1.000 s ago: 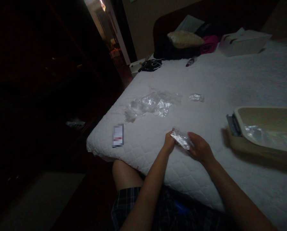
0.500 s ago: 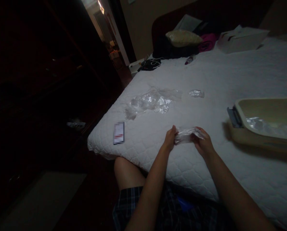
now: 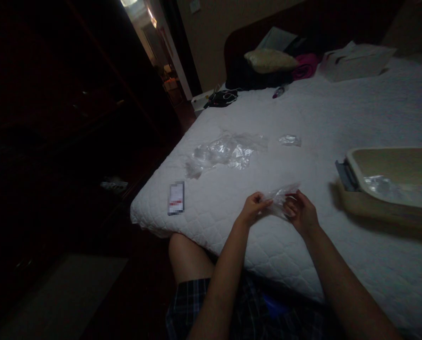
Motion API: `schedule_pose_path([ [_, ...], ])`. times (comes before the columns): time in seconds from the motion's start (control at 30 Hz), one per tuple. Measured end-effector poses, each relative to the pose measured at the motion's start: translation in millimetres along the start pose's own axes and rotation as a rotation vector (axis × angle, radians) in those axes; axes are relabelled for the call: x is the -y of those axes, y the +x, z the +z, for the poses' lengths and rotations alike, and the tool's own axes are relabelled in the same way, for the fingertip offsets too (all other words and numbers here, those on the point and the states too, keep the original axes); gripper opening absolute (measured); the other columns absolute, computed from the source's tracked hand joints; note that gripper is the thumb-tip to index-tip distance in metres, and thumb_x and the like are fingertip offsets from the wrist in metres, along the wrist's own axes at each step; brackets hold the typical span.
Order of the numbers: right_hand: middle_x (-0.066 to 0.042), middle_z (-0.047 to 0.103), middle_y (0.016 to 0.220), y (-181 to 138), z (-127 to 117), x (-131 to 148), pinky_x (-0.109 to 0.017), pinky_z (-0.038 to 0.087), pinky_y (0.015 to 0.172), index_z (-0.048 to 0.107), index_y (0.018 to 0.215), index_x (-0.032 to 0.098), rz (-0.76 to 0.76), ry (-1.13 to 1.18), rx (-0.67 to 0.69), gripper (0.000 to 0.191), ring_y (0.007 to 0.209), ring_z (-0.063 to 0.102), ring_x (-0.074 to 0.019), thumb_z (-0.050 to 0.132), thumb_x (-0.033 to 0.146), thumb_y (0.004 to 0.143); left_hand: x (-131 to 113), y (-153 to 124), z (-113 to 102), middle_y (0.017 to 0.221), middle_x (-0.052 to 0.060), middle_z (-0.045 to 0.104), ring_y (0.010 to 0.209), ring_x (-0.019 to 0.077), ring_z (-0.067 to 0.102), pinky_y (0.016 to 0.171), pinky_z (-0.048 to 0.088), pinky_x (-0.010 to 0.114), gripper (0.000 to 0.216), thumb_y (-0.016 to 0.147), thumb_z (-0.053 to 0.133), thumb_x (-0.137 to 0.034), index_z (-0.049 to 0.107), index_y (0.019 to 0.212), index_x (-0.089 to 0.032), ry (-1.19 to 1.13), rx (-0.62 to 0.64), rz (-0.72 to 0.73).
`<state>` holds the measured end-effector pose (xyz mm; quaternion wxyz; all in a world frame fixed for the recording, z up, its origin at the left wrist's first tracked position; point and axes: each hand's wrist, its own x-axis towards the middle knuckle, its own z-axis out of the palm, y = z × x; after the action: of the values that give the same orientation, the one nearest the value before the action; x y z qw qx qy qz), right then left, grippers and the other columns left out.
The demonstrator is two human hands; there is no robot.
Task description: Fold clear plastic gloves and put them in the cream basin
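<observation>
A clear plastic bag [image 3: 279, 197] is stretched between my two hands, above the white quilted bed. My left hand [image 3: 252, 208] is closed on its left end, thumb and fingers pinching the film. At the right end, my right hand [image 3: 302, 212] has its curled fingers on the film, which partly covers the fingertips. Beyond them on the bed lie a crumpled heap of clear plastic bags [image 3: 225, 151] and a small folded plastic bag [image 3: 289, 140].
A cream bin [image 3: 374, 203] with a grey handle and clear plastic inside stands at right. A phone-like blurred object [image 3: 176, 198] lies near the bed's left edge. Farther back are a yellowish pillow [image 3: 271, 60], a pink roll [image 3: 306, 66] and a white box [image 3: 359, 61].
The plastic bag has gone from a flat, folded strip to a looser, twisted shape. My hands have turned, and the right fingers have lifted and shifted on the film.
</observation>
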<state>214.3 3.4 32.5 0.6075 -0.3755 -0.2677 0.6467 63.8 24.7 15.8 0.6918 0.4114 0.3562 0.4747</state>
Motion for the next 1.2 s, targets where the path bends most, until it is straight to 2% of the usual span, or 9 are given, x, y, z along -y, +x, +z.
schedule_pose_path([
  [0.2, 0.009, 0.025, 0.038, -3, -6, 8, -0.021, 0.02, 0.032, 0.061, 0.075, 0.022, 0.028, 0.074, 0.004, 0.035, 0.029, 0.021, -0.0068, 0.05, 0.055, 0.077, -13, -4, -1, 0.071, -0.001, 0.06, 0.064, 0.0094, 0.056, 0.059, 0.037, 0.02, 0.049, 0.051, 0.081, -0.039, 0.038, 0.061, -0.017, -0.232, -0.045, -0.003],
  [0.27, 0.008, 0.034, 0.04, -4, -5, 8, -0.021, 0.02, 0.032, 0.061, 0.078, 0.022, 0.048, 0.077, -0.001, 0.036, 0.03, 0.024, -0.0066, 0.051, 0.057, 0.076, -14, -3, -2, 0.07, -0.002, 0.061, 0.062, 0.0101, 0.057, 0.057, 0.037, 0.02, 0.051, 0.05, 0.081, -0.036, 0.035, 0.063, -0.018, -0.268, -0.082, -0.008],
  [0.37, 0.002, 0.059, 0.065, -4, 0, 4, -0.02, 0.023, 0.031, 0.061, 0.088, 0.024, 0.097, -0.032, -0.026, 0.042, 0.035, 0.037, -0.0064, 0.054, 0.062, 0.072, -13, -2, -4, 0.06, -0.006, 0.056, 0.051, 0.0071, 0.052, 0.053, 0.034, 0.018, 0.053, 0.049, 0.081, -0.032, 0.032, 0.063, -0.019, -0.313, -0.161, 0.032],
  [0.47, -0.002, 0.065, 0.088, -5, 4, -3, -0.02, 0.029, 0.032, 0.059, 0.097, 0.025, 0.132, -0.245, -0.016, 0.043, 0.044, 0.049, -0.0087, 0.061, 0.058, 0.068, -12, -2, -6, 0.067, -0.005, 0.059, 0.049, 0.0057, 0.05, 0.05, 0.033, 0.018, 0.053, 0.049, 0.079, -0.029, 0.029, 0.062, -0.019, -0.335, -0.165, 0.052],
  [0.63, 0.004, 0.055, 0.057, -6, 5, -9, -0.018, 0.03, 0.035, 0.06, 0.08, 0.019, 0.1, -0.396, 0.076, 0.032, 0.04, 0.043, -0.0067, 0.072, 0.044, 0.063, -13, -3, -5, 0.089, 0.0, 0.064, 0.05, 0.0048, 0.051, 0.05, 0.034, 0.019, 0.054, 0.049, 0.079, -0.028, 0.027, 0.061, -0.018, -0.334, -0.134, 0.048],
  [0.8, -0.002, 0.066, 0.074, -8, 2, -3, -0.028, 0.049, 0.06, 0.062, 0.081, 0.02, 0.05, -0.282, 0.132, 0.024, 0.063, 0.06, -0.0148, 0.069, 0.039, 0.067, -12, -3, -3, 0.078, -0.001, 0.063, 0.052, 0.0064, 0.053, 0.052, 0.041, 0.02, 0.054, 0.049, 0.08, -0.03, 0.029, 0.059, -0.018, -0.3, -0.11, 0.057],
  [0.93, 0.0, 0.066, 0.073, -6, -6, 0, -0.027, 0.05, 0.056, 0.06, 0.075, 0.023, -0.016, -0.105, 0.008, 0.018, 0.063, 0.061, -0.0151, 0.069, 0.035, 0.065, -10, -4, -3, 0.052, -0.008, 0.046, 0.038, 0.0043, 0.044, 0.037, 0.03, 0.015, 0.05, 0.053, 0.079, -0.037, 0.033, 0.062, -0.018, -0.239, -0.128, 0.021],
  [1.1, 0.004, 0.065, 0.071, -4, -10, 4, -0.019, 0.046, 0.044, 0.056, 0.065, 0.023, 0.003, 0.105, -0.04, 0.02, 0.06, 0.061, -0.0112, 0.074, 0.027, 0.057, -11, -4, -6, 0.063, -0.007, 0.053, 0.037, 0.0053, 0.05, 0.032, 0.028, 0.013, 0.046, 0.053, 0.08, -0.036, 0.048, 0.081, -0.019, -0.275, -0.146, 0.03],
  [1.2, 0.005, 0.067, 0.073, -4, -10, 5, -0.018, 0.048, 0.049, 0.057, 0.064, 0.023, -0.002, 0.142, -0.045, 0.02, 0.06, 0.061, -0.0094, 0.074, 0.019, 0.054, -13, -3, -8, 0.079, -0.003, 0.062, 0.041, 0.0052, 0.053, 0.033, 0.031, 0.014, 0.045, 0.056, 0.078, -0.031, 0.052, 0.092, -0.02, -0.335, -0.171, 0.05],
])
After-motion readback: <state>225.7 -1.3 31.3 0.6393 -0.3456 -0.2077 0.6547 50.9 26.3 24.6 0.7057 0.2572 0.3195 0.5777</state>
